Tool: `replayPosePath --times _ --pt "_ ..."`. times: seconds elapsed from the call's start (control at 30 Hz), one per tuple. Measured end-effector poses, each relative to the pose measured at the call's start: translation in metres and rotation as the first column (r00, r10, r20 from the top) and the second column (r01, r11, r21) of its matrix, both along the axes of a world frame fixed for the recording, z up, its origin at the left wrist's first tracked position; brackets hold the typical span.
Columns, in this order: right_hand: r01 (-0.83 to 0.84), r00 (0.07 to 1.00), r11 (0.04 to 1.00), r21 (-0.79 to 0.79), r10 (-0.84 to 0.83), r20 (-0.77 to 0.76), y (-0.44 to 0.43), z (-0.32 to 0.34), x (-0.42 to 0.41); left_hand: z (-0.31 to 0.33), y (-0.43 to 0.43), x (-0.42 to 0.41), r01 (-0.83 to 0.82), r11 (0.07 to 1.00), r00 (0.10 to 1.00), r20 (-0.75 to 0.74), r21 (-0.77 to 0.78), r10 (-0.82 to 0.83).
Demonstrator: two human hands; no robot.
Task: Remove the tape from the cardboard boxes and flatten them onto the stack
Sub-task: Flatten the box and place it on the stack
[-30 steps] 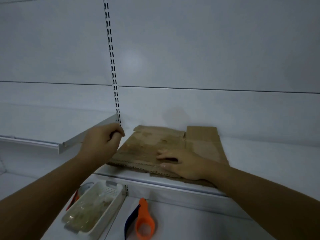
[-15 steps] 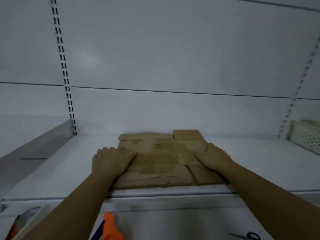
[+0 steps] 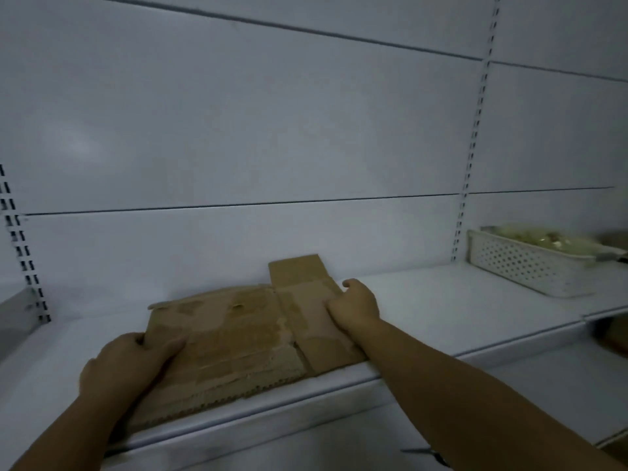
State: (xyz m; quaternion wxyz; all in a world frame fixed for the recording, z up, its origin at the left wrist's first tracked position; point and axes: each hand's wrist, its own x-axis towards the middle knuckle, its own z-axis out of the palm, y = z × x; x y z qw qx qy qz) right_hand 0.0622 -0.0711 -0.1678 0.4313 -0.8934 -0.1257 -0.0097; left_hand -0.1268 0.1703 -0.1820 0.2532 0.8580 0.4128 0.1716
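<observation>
Cardboard stack (image 3: 234,334), one, on one shelf (image 3: 441,317), left hand (image 3: 125,365) and right hand (image 3: 356,305) clasping its edges.

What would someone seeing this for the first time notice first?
The flattened cardboard lies mid-frame at the front of the white shelf, with the left hand gripping its left edge and the right hand holding its right side. Next comes the white perforated basket, far right on the shelf.
</observation>
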Motion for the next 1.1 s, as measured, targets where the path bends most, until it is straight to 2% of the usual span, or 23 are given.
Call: replayPosePath --times 0.1,0.2,0.27,0.37,0.5,0.63,0.8,1.0,1.1 --pt "-0.046 0.987 0.995 0.092 0.060 -0.151 -0.017 0.013 0.005 0.009 -0.019 -0.005 -0.002 0.995 0.996 0.084 -0.096 0.010" --pt "-0.110 0.956 0.986 0.124 0.139 -0.260 -0.054 0.029 0.008 0.025 -0.053 -0.008 0.077 0.976 0.991 0.126 -0.204 -0.052" --pt "-0.137 0.957 0.987 0.086 0.155 -0.244 -0.091 0.040 0.007 0.040 -0.087 -0.006 0.130 0.932 0.982 0.172 -0.340 -0.074" --pt "-0.125 0.972 0.992 0.025 0.127 -0.197 -0.162 0.058 0.006 0.060 -0.146 0.008 0.170 0.879 0.969 0.236 -0.446 -0.067" --pt "0.020 0.995 0.999 0.029 -0.017 -0.102 -0.279 0.089 0.014 0.084 -0.241 0.046 0.286 0.814 0.937 0.325 -0.506 -0.127" --pt "0.183 0.983 0.983 -0.008 -0.183 -0.027 -0.407 0.107 0.019 0.099 -0.345 0.100 0.423 0.744 0.896 0.360 -0.518 -0.260" --pt "0.373 0.927 0.927 0.029 -0.371 -0.064 -0.555 0.102 0.016 0.105 -0.474 0.168 0.577 0.616 0.817 0.390 -0.537 -0.425" --pt "0.637 0.771 0.766 -0.091 -0.636 0.039 -0.676 0.080 0.029 0.088 -0.602 0.252 0.705 0.427 0.689 0.404 -0.567 -0.601" --pt "0.709 0.697 0.667 -0.227 -0.712 0.084 -0.707 0.070 0.040 0.075 -0.645 0.296 0.738 0.334 0.628 0.416 -0.587 -0.657"
